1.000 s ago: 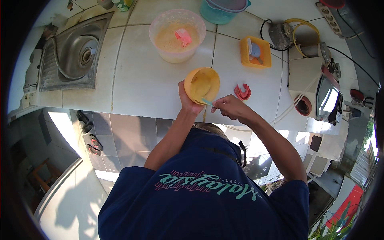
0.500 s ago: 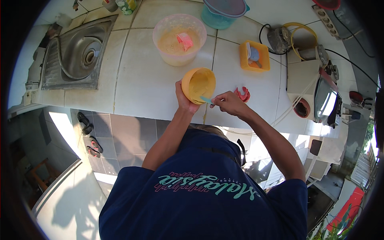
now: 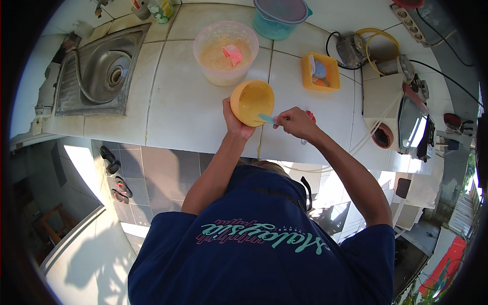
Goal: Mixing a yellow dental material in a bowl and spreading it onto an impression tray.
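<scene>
My left hand (image 3: 238, 126) grips a yellow-orange bowl (image 3: 236, 108) from its left side and below, tilting its opening toward me. Thick yellow batter (image 3: 255, 99) coats the inside. In my right hand (image 3: 296, 123), pinched between the fingers, is a flat light-blue utensil (image 3: 267, 118); its far end is in the batter at the bowl's lower right, so its kind cannot be made out. A red object (image 3: 311, 116) on the counter is mostly hidden behind my right hand. Just beyond the bowl stands a translucent pink tub (image 3: 218, 78) of pale flour-like mix, with a pink cup (image 3: 233, 55) in it.
A lidded teal tub (image 3: 272, 29) stands at the back of the tiled counter (image 3: 173, 112). To the right are a yellow basket (image 3: 320, 86) with small utensils, a power strip (image 3: 409, 24) with cables, and a boxy appliance (image 3: 389, 101). A steel sink (image 3: 91, 96) is at left.
My right hand has shifted slightly up and right with the utensil, now covering most of the red object. The bowl has turned a little in my left hand.
</scene>
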A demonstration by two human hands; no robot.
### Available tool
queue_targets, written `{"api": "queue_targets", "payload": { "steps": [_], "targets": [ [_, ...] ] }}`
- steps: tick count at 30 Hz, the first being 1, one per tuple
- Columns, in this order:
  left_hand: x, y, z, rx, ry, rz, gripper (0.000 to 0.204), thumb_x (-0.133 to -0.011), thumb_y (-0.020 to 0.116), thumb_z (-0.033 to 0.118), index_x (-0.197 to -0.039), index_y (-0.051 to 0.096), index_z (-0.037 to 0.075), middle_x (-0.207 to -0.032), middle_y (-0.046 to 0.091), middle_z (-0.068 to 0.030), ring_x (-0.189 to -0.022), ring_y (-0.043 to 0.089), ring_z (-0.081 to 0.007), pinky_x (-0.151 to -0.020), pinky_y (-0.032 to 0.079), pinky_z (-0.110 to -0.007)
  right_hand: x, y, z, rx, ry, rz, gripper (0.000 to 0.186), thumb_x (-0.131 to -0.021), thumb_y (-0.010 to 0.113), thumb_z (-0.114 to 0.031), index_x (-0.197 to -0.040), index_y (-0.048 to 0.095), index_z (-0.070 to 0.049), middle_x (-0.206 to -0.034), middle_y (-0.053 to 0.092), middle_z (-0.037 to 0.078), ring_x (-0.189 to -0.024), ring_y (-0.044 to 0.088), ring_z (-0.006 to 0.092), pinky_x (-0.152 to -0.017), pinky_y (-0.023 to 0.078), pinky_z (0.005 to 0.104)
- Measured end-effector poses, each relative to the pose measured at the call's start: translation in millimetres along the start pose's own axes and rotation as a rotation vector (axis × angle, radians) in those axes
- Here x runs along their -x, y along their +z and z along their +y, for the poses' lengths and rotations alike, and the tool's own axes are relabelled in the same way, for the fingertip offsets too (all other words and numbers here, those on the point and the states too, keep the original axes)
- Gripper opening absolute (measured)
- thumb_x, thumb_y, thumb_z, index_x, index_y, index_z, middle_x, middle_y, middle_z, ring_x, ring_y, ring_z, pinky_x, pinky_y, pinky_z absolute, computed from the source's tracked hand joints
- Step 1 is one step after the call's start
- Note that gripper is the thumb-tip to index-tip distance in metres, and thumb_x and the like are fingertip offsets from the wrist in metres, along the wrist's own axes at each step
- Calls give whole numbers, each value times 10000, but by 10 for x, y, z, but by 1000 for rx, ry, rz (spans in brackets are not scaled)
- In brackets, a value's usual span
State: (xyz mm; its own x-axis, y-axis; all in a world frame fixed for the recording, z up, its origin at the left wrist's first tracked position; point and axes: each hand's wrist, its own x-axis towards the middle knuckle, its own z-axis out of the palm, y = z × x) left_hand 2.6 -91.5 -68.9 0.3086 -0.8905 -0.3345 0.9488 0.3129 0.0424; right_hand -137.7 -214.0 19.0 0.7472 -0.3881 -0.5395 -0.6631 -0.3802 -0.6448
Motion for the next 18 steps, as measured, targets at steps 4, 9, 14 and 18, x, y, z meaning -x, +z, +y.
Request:
{"api": "queue_targets", "payload": {
  "steps": [4, 9, 14, 18],
  "targets": [
    [-21, 58, -80, 37, 47, 59, 485, -933, 378, 427, -1246, 554, 102, -1240, 588, -83, -1142, 568, -268, -932, 498, -464, -4, 210, 101, 90, -97, 318, 366, -934, 555, -307, -801, 693, 4, -623, 634, 162, -548, 609, 297, -548, 472, 410],
    [76, 104, -70, -62, 34, 23, 487, -919, 384, 465, -1211, 571, 122, -1176, 610, -58, -1072, 591, -249, -887, 515, -438, -6, 235, 47, 190, -66, 340, 385, -928, 554, -334, -828, 684, 15, -617, 630, 159, -593, 636, 326, -553, 478, 423],
    [68, -62, -36, 42, 19, -75, 534, -940, 438, 525, -1281, 543, 128, -1267, 580, -79, -1169, 553, -287, -972, 477, -483, 48, 282, -229, -167, 144, 55, 392, -914, 552, -331, -729, 679, -9, -654, 659, 157, -620, 651, 318, -632, 506, 451],
    [40, -98, -66, 81, 12, -96, 529, -943, 453, 515, -1301, 535, 134, -1271, 577, -89, -1178, 548, -292, -985, 469, -485, 18, 398, -84, -181, 101, 128, 390, -898, 573, -361, -768, 728, -28, -659, 664, 169, -674, 669, 351, -655, 520, 449]
  ]
}}
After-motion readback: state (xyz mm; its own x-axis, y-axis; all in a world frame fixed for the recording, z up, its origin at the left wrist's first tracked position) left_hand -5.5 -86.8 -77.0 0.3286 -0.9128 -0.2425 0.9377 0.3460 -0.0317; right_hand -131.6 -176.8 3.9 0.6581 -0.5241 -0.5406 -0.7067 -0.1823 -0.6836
